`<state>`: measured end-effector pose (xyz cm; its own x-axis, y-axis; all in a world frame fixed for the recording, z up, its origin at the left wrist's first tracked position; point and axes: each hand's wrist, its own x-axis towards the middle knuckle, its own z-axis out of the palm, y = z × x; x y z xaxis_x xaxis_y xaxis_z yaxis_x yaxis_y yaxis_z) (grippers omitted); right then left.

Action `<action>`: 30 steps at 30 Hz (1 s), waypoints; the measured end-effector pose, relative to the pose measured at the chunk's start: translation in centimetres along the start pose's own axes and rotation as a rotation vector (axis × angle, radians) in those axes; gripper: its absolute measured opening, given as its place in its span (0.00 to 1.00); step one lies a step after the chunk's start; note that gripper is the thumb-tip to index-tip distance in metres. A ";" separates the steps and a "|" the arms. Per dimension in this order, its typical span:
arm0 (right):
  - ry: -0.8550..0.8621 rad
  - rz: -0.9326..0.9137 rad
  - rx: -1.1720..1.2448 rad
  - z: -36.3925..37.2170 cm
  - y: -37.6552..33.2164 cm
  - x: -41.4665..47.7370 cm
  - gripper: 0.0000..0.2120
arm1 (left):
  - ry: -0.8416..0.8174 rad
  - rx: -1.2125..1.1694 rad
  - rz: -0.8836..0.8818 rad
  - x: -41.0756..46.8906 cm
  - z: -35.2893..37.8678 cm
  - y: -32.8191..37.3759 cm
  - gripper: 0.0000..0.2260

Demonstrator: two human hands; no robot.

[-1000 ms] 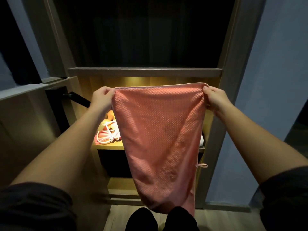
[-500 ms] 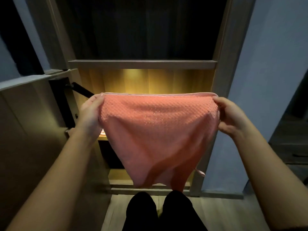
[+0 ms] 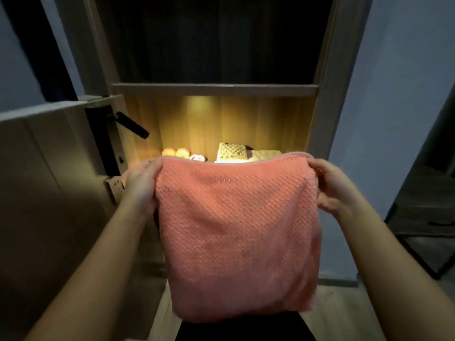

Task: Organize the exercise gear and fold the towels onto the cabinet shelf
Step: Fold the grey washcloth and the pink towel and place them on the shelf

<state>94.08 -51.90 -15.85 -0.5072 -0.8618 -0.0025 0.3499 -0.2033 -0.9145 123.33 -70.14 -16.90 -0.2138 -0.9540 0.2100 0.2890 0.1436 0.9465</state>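
Dim room, blue-grey wall (image 3: 394,94) at right. Tall wooden cabinet (image 3: 327,70) ahead: upper bay dark, shelf bay (image 3: 221,124) below lit warm. Door (image 3: 49,168) at left, black handle (image 3: 133,125). Pale wood floor (image 3: 339,313). Coral waffle towel (image 3: 234,230) hangs in air before shelf bay. Left hand (image 3: 140,185) fingers curl round its top left corner, right hand (image 3: 332,190) fingers grip top right. Behind towel's top edge: cream knitted piece (image 3: 232,150), orange round things (image 3: 176,152).

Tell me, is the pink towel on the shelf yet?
No, off it: the left hand and right hand grip the pink towel's top corners, and it hangs before the lit shelf.
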 end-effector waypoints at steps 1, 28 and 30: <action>0.008 0.042 -0.001 -0.5 1.6 0.1 0.15 | 0.026 0.040 -0.051 -0.1 -0.2 -1.8 0.08; 0.278 0.739 -0.744 -9.1 28.1 5.3 0.18 | -0.046 0.738 -0.926 -3.6 -2.8 -28.5 0.17; 0.240 0.763 -0.952 -9.1 28.1 5.7 0.17 | -0.015 0.661 -0.839 -3.7 -3.0 -29.2 0.11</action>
<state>93.84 -58.25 -45.28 -0.5913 -0.4846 -0.6446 -0.0411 0.8164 -0.5761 118.49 -71.59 -46.06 -0.1218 -0.8114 -0.5716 -0.5186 -0.4391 0.7337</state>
